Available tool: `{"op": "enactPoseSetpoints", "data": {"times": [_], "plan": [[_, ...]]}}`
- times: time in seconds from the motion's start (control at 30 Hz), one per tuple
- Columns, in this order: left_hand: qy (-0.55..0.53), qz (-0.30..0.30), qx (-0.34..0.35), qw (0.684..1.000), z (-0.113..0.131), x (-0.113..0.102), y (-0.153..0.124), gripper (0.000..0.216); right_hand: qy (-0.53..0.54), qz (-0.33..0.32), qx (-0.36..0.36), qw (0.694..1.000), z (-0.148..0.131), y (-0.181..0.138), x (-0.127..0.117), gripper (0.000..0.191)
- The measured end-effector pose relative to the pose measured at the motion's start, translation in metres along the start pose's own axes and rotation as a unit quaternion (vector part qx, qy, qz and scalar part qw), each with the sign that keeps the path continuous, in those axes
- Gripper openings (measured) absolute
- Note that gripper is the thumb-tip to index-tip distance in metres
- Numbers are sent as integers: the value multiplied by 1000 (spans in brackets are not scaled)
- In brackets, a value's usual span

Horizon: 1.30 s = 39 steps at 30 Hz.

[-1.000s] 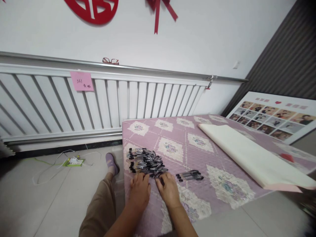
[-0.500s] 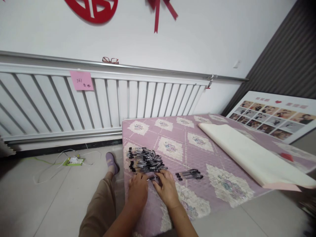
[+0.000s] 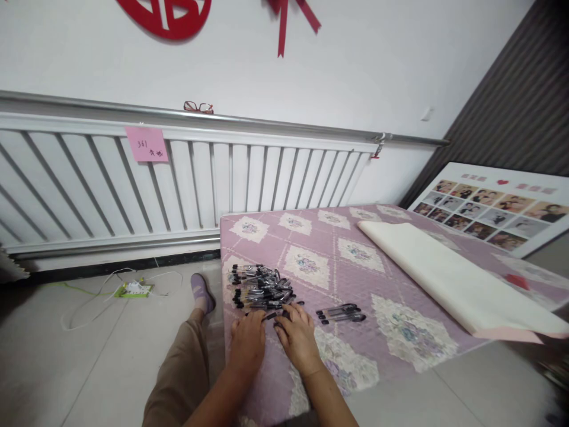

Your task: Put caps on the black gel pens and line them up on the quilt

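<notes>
A pile of black-capped, clear-barrelled pens lies near the corner of the patterned bed cover. Just on the near side of it, a dark pen spans the gap between my two hands. My left hand is closed around its left end, hiding that part. The curled fingers of my right hand close on the other end, close beside the pile. To the right of my right hand, a small group of similar pens lies side by side on the cover.
A cream folded sheet lies across the right of the bed. Behind stands a white radiator with a pink note and glasses above. A photo board leans at right. A green power strip with cables sits on the floor.
The fingers of my right hand have curled in further and moved slightly up and left. The pen between my hands has shifted slightly. The pile and the small group look the same.
</notes>
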State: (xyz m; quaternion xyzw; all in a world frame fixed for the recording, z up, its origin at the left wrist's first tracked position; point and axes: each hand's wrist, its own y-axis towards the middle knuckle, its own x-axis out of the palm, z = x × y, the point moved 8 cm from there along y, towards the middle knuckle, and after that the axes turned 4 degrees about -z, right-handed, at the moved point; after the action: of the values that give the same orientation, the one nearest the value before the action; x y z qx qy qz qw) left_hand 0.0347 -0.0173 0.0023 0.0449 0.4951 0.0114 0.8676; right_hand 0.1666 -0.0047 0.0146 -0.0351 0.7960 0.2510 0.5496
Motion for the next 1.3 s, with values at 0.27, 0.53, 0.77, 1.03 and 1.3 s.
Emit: {"op": "enactPoseSetpoints", "data": {"times": [0.27,0.53,0.77,1.03,1.3], "plan": [[18,-14,29,999,3,3,0,44,16,-4,2,1000,-1,1,0,16],[22,-12,22,999,3,1,0,41,60,104,28,992,18,-5,-10,14],[15,0,26,1000,4,2,-1,39,125,98,66,985,31,-11,-5,19],[25,1,25,999,5,2,-1,39,149,64,48,986,24,-8,-1,18],[12,0,15,1000,4,-2,-1,39,158,87,84,980,34,-13,-1,19]]}}
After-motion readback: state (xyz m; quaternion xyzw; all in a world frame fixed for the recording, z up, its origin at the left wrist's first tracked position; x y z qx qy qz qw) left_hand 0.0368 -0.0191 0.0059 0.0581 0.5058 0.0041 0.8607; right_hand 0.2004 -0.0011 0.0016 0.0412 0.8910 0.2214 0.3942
